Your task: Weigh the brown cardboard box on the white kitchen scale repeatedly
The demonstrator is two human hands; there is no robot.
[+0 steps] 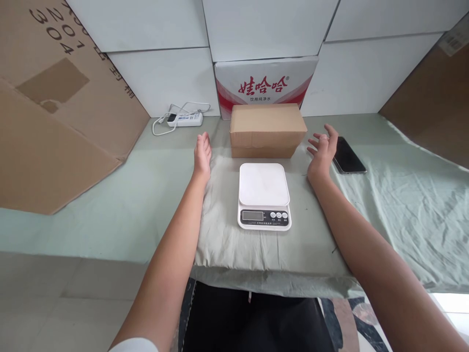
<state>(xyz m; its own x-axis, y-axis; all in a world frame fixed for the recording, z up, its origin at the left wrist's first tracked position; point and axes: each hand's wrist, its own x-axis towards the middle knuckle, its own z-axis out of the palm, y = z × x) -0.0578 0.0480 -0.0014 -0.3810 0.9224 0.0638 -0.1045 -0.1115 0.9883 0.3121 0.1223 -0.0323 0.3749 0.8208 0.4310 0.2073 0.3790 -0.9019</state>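
A white kitchen scale (264, 188) sits near the front middle of the cloth-covered table, its pan bare and its small display blank. Right behind it stands a closed brown cardboard box (267, 132). My left hand (202, 154) is to the left of the box, upright on its edge with fingers stretched, holding nothing. On the other side, my right hand (322, 149) is held with its fingers spread, apart from the box and with nothing in it. A black smartphone (348, 155) lies face up just beside my right hand.
At the back left lies a white power bank (185, 119) with a white cable. A white and red carton (264, 80) stands behind the brown box. Large cardboard panels (54, 122) flank the table, which has a pale green cloth (146, 210) with creases.
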